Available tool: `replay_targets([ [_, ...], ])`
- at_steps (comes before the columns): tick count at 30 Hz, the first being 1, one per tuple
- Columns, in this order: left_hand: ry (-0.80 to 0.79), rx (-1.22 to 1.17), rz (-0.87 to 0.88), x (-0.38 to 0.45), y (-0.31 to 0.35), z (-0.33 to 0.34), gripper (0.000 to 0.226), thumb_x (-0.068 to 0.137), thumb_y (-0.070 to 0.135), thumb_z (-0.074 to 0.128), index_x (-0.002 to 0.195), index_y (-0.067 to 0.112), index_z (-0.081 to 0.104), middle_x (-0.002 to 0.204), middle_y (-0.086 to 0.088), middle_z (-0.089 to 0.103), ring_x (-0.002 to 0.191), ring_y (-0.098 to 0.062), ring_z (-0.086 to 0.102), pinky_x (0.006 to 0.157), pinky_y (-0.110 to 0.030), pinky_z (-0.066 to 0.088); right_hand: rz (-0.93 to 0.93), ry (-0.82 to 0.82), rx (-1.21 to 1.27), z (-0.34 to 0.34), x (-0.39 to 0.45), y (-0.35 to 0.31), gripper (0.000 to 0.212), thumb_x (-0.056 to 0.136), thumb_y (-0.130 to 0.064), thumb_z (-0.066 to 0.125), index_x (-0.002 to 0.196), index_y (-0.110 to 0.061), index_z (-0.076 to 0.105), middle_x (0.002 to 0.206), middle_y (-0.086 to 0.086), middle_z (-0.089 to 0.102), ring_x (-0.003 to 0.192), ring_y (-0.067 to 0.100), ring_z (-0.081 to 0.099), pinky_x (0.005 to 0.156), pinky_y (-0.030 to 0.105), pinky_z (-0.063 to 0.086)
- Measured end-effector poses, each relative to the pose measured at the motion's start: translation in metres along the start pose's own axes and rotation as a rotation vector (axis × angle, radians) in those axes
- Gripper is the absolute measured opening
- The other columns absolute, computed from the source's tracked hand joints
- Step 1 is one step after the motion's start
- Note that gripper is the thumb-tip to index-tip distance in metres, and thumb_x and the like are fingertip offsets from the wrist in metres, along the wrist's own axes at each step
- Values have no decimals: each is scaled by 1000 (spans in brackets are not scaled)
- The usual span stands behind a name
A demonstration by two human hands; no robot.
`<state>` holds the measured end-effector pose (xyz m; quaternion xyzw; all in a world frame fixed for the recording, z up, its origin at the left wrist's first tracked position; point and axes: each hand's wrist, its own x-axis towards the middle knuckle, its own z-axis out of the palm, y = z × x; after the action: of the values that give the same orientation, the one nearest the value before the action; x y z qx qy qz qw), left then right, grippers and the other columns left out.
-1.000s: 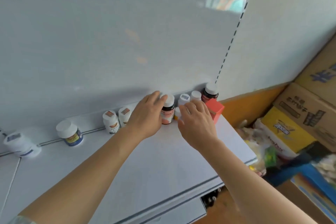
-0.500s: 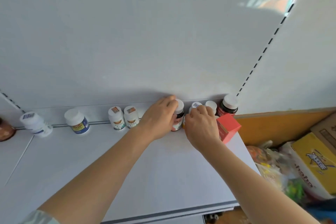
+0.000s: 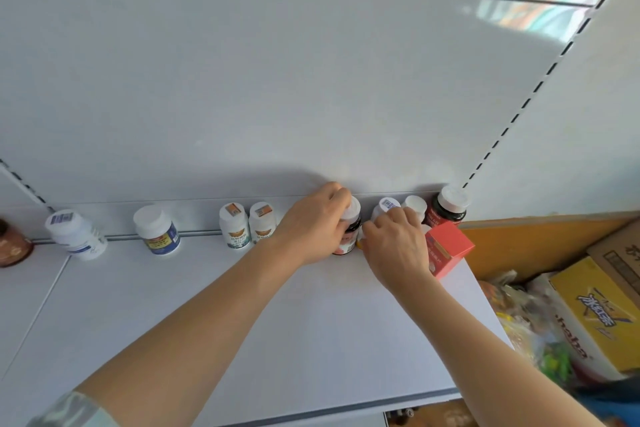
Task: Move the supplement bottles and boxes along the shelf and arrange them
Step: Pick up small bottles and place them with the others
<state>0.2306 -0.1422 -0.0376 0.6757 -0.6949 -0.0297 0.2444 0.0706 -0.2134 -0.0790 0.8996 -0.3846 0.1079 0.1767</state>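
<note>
1. The white shelf (image 3: 207,322) is the biggest thing here; its bottles stand in one row along the back wall, and cardboard cartons (image 3: 602,308) are piled on the floor at the right.
2. The left hand (image 3: 311,229) has its fingers curled around a dark bottle with a white cap (image 3: 350,236). The bottle stands upright, long axis vertical, cap up, label toward the room, near the right part of the row.
3. The right hand (image 3: 398,246) is just beside it, fingers bent over a small white-capped bottle (image 3: 384,208). I cannot tell if it really grips this one, because the knuckles hide the contact.
4. A red box (image 3: 446,250) stands touching the right hand's outer side, one corner pointing forward.
5. To do this step well, I think it is better to slide the dark bottle low along the back edge, keeping it vertical, so that the neighbours do not fall.
6. Two small white bottles (image 3: 247,225) stand together at the left, touching.
</note>
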Motion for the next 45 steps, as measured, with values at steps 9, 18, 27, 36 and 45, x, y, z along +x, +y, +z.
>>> replay_targets([
  [9, 39, -179, -70, -3, -7, -24, 26, 87, 18, 63, 113, 20, 59, 119, 8, 58, 101, -17, 56, 80, -32, 45, -22, 135, 579, -24, 2, 13, 13, 71, -18, 74, 82, -15, 68, 80, 0, 62, 68, 26, 59, 61, 34, 47],
  [18, 51, -433, -80, -8, -13, -58, 21, 87, 24, 69, 106, 28, 65, 112, 16, 62, 103, -8, 57, 89, -36, 51, 201, 98, 1008, -71, 3, 14, 16, 78, -2, 72, 87, -15, 71, 93, -7, 67, 80, 7, 67, 71, 21, 56],
  [27, 100, -478, -239, -31, 5, -88, 21, 86, 24, 70, 106, 28, 68, 109, 18, 67, 102, -1, 60, 90, -31, 52, 219, -31, 1070, -95, 4, 4, 20, 82, -13, 69, 96, -26, 73, 92, -14, 67, 83, -1, 66, 74, 13, 51],
  [36, 153, -403, -384, -65, 34, -106, 22, 85, 25, 71, 107, 29, 68, 111, 19, 66, 103, 1, 60, 79, -5, 42, 64, -92, 1164, -117, -3, 6, 17, 83, -20, 73, 96, -31, 73, 90, -16, 68, 83, -6, 63, 72, 7, 48],
  [45, 225, -359, -565, -135, 38, -113, 24, 84, 28, 72, 108, 31, 67, 115, 16, 64, 105, -2, 59, 89, -23, 47, -119, -108, 1239, -115, -22, -38, 14, 82, -19, 75, 92, -28, 73, 91, -18, 66, 83, -5, 63, 70, 6, 47],
])
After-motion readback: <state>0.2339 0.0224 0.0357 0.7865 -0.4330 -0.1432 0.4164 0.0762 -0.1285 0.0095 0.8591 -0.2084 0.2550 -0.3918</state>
